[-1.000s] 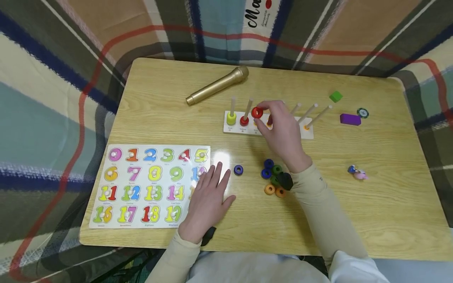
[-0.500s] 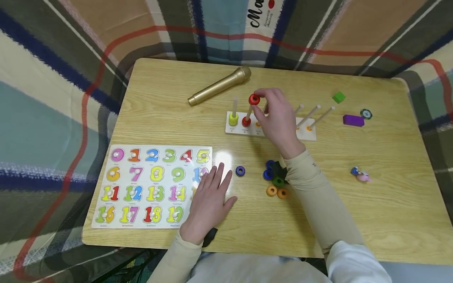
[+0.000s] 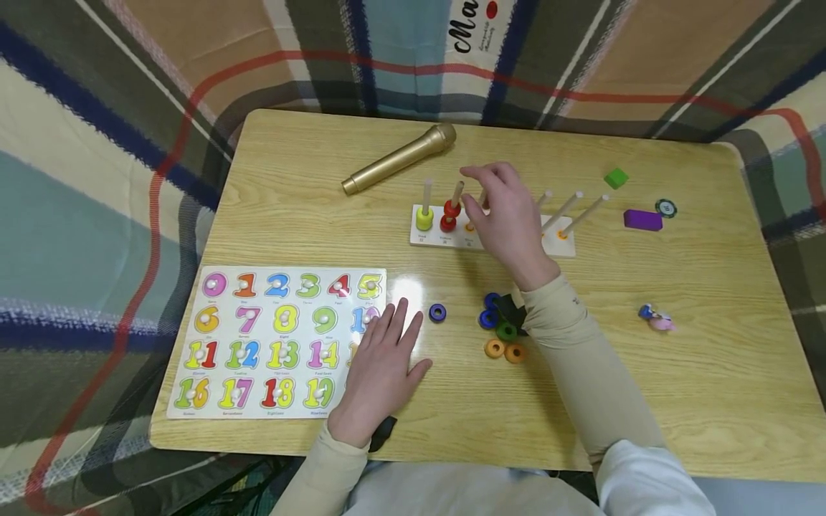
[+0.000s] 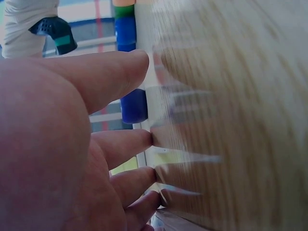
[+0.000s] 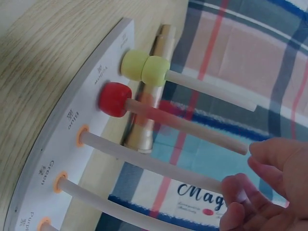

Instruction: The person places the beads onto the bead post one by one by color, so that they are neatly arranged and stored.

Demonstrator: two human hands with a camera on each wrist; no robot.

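Note:
A white peg board (image 3: 555, 244) with several upright wooden pegs stands mid-table. My right hand (image 3: 477, 188) hovers over its left pegs, fingers loosely curled and empty; its fingertips (image 5: 262, 154) sit just past the peg ends. A red ring (image 3: 452, 208) is partway down the second peg, above another red ring (image 5: 115, 98) at the base. Yellow rings (image 3: 424, 213) sit on the first peg. My left hand (image 3: 387, 337) lies flat on the table, fingers (image 4: 120, 144) spread, beside a lone blue ring (image 3: 437, 312).
A number puzzle board (image 3: 258, 344) lies under the left hand's edge. Loose blue, green and orange rings (image 3: 495, 348) cluster by my right forearm. A gold microphone (image 3: 400, 158), green cube (image 3: 615, 178), purple block (image 3: 642, 220), chip (image 3: 665, 208) and small toy (image 3: 654, 317) lie around.
My right hand carried the red ring over the second peg's tip and let it go; the ring now slides down the peg. The left hand has stayed put.

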